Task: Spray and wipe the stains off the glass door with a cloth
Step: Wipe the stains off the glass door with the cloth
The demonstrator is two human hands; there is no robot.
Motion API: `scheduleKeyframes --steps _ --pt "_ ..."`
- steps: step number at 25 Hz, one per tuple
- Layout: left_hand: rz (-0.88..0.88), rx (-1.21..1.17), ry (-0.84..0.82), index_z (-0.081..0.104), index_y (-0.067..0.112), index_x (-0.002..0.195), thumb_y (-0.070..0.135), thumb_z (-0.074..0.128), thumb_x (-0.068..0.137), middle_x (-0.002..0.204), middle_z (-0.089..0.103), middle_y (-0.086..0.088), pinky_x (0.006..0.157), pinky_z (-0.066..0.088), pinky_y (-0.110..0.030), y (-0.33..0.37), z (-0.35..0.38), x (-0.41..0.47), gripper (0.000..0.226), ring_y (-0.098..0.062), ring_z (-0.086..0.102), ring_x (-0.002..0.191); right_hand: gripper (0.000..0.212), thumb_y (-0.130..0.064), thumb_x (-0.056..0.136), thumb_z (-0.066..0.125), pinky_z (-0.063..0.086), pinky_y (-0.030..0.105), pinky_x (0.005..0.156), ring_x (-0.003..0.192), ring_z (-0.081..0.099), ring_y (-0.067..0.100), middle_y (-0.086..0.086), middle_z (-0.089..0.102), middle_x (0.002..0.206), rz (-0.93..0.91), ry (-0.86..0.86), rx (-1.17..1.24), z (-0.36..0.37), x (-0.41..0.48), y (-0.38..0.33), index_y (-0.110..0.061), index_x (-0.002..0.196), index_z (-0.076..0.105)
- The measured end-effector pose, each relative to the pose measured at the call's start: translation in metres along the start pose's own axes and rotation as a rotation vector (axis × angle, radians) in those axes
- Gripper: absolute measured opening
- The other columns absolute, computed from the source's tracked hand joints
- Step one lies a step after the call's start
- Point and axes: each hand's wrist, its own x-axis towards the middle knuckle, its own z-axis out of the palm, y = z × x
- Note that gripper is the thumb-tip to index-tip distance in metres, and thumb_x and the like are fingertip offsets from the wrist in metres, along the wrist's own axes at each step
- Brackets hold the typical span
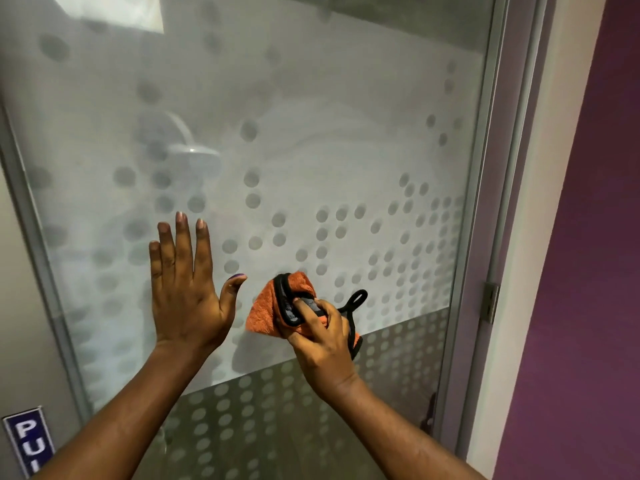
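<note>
A frosted glass door [311,150] with a pattern of round dots fills the view. My left hand [185,289] lies flat against the glass, fingers spread and pointing up, holding nothing. Just to its right, my right hand [322,337] grips a bunched orange cloth [266,313] with black edging and a black loop, pressed to the glass near the lower edge of the frosted band. No spray bottle is in view.
The door's grey metal frame [485,202] runs down the right side, with a hinge [490,303] on it. Beyond it stand a white jamb and a purple wall [595,237]. A blue sign [29,441] with white letters sits at the lower left.
</note>
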Motion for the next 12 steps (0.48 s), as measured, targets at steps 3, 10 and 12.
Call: scheduleKeyframes --steps 3,10,12 --pt "0.016 -0.031 0.006 0.015 0.005 0.154 0.061 0.021 0.096 0.162 0.010 -0.023 0.124 -0.004 -0.040 -0.002 -0.006 -0.011 0.081 -0.039 0.003 0.151 0.027 -0.011 0.081 0.069 0.038 0.042 0.079 0.116 0.045 0.037 -0.002 0.042 0.143 0.049 -0.039 -0.021 -0.002 -0.022 -0.002 -0.029 0.101 0.065" --pt "0.099 -0.075 -0.077 0.026 0.006 0.152 0.058 0.033 0.095 0.162 0.017 -0.020 0.125 0.003 -0.041 -0.013 -0.010 -0.042 0.078 -0.036 0.007 0.152 0.043 0.000 0.059 0.075 0.043 0.041 0.071 0.110 0.050 0.035 -0.001 0.055 0.136 0.300 -0.206 -0.031 -0.018 -0.045 -0.024 -0.029 0.089 0.067" --pt "0.156 -0.111 -0.104 0.033 0.004 0.150 0.052 0.040 0.095 0.159 0.026 -0.020 0.124 0.010 -0.043 -0.011 -0.010 -0.055 0.073 -0.036 0.013 0.151 0.044 -0.002 0.061 0.073 0.045 0.043 0.075 0.107 0.053 0.035 0.000 0.055 0.136 0.357 -0.248 0.026 -0.026 -0.045 -0.030 -0.031 0.094 0.070"
